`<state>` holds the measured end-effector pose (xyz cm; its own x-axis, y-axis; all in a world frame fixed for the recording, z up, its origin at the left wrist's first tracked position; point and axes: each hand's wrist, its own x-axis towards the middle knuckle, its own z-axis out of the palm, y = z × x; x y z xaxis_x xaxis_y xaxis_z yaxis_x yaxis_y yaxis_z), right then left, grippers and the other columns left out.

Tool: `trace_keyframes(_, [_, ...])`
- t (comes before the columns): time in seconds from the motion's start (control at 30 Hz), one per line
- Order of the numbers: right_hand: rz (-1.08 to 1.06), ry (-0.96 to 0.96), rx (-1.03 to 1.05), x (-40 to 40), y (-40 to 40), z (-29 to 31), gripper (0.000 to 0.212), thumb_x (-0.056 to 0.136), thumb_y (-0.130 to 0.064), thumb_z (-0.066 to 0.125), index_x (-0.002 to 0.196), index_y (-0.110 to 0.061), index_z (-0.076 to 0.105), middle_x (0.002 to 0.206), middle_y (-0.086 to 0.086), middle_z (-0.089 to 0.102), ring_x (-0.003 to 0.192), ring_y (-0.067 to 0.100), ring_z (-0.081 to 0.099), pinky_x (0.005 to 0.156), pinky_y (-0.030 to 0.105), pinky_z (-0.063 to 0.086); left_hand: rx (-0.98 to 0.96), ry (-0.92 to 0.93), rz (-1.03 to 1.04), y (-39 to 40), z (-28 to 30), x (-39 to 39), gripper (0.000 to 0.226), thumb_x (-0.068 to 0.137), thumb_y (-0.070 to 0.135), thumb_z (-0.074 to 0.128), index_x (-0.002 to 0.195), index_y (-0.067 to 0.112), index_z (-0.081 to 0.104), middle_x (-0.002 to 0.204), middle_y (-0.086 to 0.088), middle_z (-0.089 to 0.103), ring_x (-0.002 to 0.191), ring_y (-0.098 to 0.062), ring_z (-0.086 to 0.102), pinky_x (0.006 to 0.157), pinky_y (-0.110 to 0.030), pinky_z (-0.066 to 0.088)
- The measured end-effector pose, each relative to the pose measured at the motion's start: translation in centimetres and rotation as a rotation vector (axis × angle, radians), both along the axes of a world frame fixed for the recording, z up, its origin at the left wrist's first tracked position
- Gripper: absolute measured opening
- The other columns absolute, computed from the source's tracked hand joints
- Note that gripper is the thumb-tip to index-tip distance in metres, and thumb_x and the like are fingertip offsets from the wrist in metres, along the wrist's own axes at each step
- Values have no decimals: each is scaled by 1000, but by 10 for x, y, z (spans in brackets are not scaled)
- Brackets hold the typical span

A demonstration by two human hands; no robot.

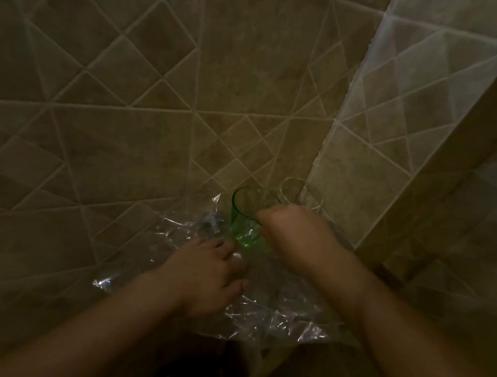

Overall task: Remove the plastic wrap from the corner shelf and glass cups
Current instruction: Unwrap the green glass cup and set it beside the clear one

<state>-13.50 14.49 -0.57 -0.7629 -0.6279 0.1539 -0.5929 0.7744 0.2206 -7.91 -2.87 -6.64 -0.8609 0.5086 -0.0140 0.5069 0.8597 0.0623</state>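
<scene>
Green glass cup [245,216] gripped at its side by right hand [294,231], tilted. Left hand [209,274], fingers loosely spread, presses crinkled plastic wrap [271,313]. Clear glass cup [293,191] stands behind, in the tiled corner.

Green glass cup [245,216]: see-through, upright, open end up, in the far tiled corner. Clear glass cup [293,191] just behind it to the right, upright, faint in dim light. Plastic wrap [272,306]: clear, crinkled, shiny, spread over the corner shelf, reaching near and left of the cups; shelf itself hidden under it.
</scene>
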Motion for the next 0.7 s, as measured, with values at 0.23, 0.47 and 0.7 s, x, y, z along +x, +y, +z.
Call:
trace_keyframes(0.23, [-2,25,51,-1,-4,-1,11,82,-2,53,87,-12,54,83,12,65,78,35,65,57,37,46,-52,-29,18,2,3,7,59,92,62,18,143,37,36,157,-8,28,143,-25,24,113,-43,19])
trace_keyframes(0.47, [-19,-6,44,-14,-2,-4,6,87,-8,55,89,-13,56,87,12,66,80,35,65,57,35,44,-66,-22,-7,1,4,20,71,83,72,17,137,35,42,152,-7,38,138,-27,32,109,-42,23])
trace_keyframes(0.7, [-42,-84,58,-21,1,4,10,89,-17,53,97,-16,57,91,14,68,86,36,65,64,38,51,60,68,1,3,7,38,76,86,69,26,147,23,27,161,-12,17,147,-25,9,116,-41,2])
